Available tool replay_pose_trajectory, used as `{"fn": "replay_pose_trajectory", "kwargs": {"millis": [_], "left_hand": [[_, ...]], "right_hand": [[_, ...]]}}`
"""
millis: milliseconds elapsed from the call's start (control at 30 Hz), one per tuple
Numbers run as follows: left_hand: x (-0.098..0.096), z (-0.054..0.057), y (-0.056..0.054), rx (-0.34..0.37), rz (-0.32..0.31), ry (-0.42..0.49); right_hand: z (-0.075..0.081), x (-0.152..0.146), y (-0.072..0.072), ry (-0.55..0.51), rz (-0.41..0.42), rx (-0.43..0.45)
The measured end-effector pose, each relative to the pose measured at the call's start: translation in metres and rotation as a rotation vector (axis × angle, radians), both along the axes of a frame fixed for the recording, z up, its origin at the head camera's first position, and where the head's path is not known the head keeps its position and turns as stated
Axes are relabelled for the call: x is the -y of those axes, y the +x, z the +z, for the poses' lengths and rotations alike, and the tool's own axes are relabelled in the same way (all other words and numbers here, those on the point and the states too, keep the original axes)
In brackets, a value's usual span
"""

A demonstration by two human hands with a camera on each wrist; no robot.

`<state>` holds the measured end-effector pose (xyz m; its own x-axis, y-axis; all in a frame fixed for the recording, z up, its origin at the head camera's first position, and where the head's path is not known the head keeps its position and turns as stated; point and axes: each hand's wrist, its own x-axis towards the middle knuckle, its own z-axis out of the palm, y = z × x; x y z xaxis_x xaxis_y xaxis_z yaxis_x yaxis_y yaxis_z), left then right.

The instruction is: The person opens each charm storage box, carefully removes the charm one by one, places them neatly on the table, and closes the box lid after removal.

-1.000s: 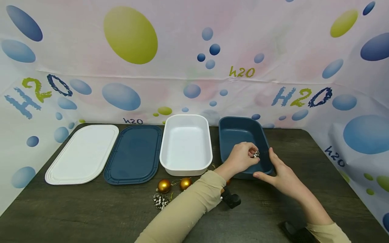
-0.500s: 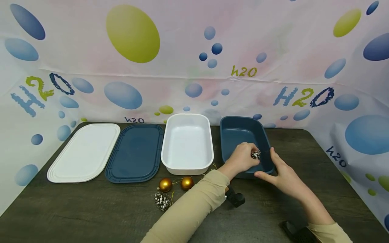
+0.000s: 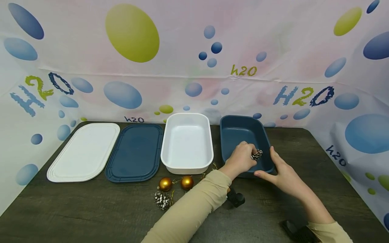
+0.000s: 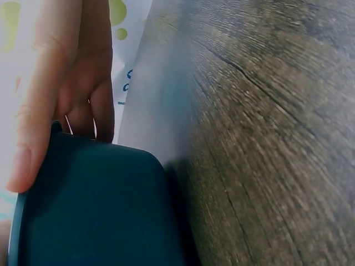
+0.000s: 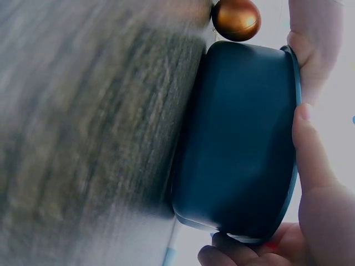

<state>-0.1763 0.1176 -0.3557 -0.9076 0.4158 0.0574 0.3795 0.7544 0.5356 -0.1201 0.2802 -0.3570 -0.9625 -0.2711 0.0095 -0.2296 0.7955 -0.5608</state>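
Observation:
Inside the dark blue container (image 3: pixel 243 133) at the right, my left hand (image 3: pixel 240 158) pinches a snow-tipped pine cone (image 3: pixel 257 155) low over the floor. Parts of its fingertips are hidden, and the left wrist view shows no cone. My right hand (image 3: pixel 284 175) grips the container's near right corner; its thumb lies against the near rim, its fingers along the right side. In the right wrist view the thumb (image 5: pixel 310 147) presses the rim of the container (image 5: pixel 238 133) and the other fingers curl round its side.
A white container (image 3: pixel 186 141) stands left of the blue one. Farther left lie a dark blue lid (image 3: pixel 135 153) and a white lid (image 3: pixel 85 152). Gold balls (image 3: pixel 187 182) and another pine cone (image 3: pixel 162 200) lie in front, partly behind my left sleeve (image 3: pixel 189 206).
My left hand has shifted slightly inside the blue container, and more of the pine cone shows beyond its fingers. My right hand keeps its place at the corner.

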Motion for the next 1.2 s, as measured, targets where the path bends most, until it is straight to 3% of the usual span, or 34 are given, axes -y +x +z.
{"fn": "replay_pose_trajectory", "kwargs": {"millis": [733, 1000, 1200], "left_hand": [[0.0, 0.0005, 0.0013, 0.05, -0.015, -0.011], [0.0005, 0.0002, 0.0022, 0.05, -0.019, 0.023], [0.003, -0.0009, 0.0, 0.003, -0.027, 0.104]], "right_hand": [[-0.0013, 0.0001, 0.0005, -0.014, 0.005, 0.01], [-0.0012, -0.0008, 0.0008, -0.003, -0.001, 0.009], [-0.0015, -0.0006, 0.0008, 0.005, -0.006, 0.007]]}}
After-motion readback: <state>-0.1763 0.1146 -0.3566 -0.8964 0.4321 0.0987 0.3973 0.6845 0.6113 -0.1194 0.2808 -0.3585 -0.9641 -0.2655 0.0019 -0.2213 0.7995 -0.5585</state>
